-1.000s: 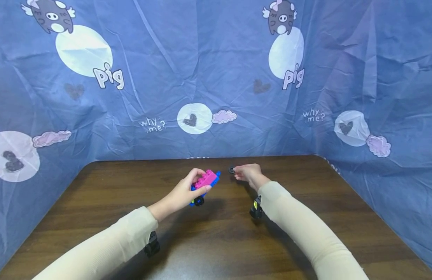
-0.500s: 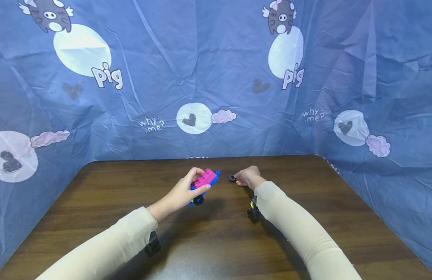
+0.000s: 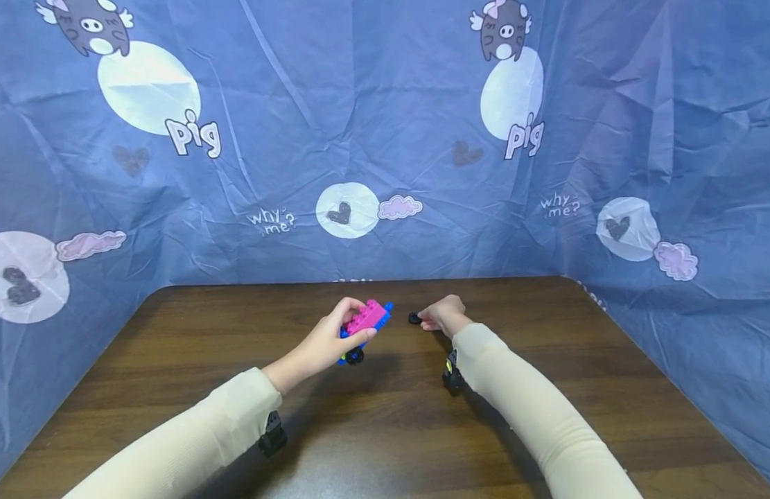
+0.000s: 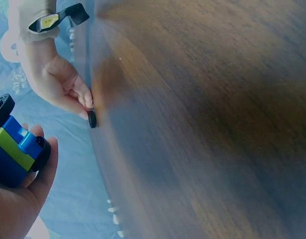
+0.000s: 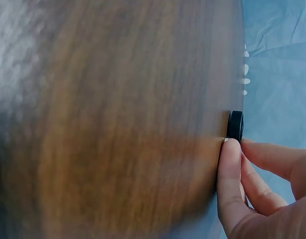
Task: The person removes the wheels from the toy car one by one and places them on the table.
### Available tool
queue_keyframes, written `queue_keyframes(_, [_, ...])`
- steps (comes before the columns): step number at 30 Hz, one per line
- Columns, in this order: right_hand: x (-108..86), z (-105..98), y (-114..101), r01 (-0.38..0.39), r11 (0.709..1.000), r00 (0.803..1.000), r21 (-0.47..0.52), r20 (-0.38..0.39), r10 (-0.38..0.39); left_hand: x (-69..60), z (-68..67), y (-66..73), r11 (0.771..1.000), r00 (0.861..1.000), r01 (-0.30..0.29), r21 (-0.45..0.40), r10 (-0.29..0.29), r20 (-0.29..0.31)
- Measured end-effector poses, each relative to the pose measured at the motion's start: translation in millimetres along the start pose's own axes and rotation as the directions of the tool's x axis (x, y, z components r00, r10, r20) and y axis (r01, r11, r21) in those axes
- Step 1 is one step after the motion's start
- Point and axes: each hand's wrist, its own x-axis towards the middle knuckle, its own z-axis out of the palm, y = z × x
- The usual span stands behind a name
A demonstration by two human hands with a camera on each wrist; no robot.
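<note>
My left hand [image 3: 322, 343] grips a toy block car [image 3: 367, 319] above the table, tilted, with a pink studded brick over a blue base. In the left wrist view the car [image 4: 16, 149] also shows a lime-green layer and black wheels. To the right, my right hand [image 3: 445, 315] pinches a small black toy wheel [image 3: 414, 317] by its edge, between thumb and fingertips. The right wrist view has this wheel [image 5: 236, 125] seen nearly edge-on, at or just above the tabletop; actual contact I cannot tell. Fingers hide part of the car.
A brown wood-grain table [image 3: 372, 430] lies under both hands. Behind it and along both sides hangs a blue printed cloth [image 3: 409, 152]. Each wrist carries a black camera, such as the left one [image 3: 272, 435].
My right hand has brought the wheel slightly down and nearer to me, and the wheel's face has turned. In the last half second it has barely moved. The left hand stays nearly still.
</note>
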Motion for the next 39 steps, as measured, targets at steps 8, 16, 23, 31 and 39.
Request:
queue_keyframes(8, [-10.9,-12.4,0.5,0.001,0.994,0.995,0.11,0.096,-0.012,0.7,2.9,-2.9,1.0,1.0,0.025,-0.011,-0.025,0.008])
queue_keyframes(16, [-10.0,-21.3,1.2,-0.044,0.984,0.977,0.174,0.211,0.006,3.0,3.8,-3.7,0.998,0.999,0.04,-0.045,-0.039,0.029])
queue_keyframes(23, [-10.9,-30.1,-3.1,-0.044,0.979,0.982,0.199,0.189,0.005,6.6,4.0,-4.4,0.993,0.997,0.045,-0.109,-0.037,0.072])
queue_keyframes(31, [-14.4,-40.0,-6.5,-0.059,0.981,0.972,0.186,0.233,0.014,7.2,0.0,-1.3,0.979,0.993,0.076,-0.187,-0.058,0.101])
queue_keyframes(39, [-22.1,-42.3,-10.9,-0.019,0.97,0.972,0.243,0.231,-0.039,8.8,-0.9,2.2,0.966,0.992,0.128,-0.225,-0.123,0.037])
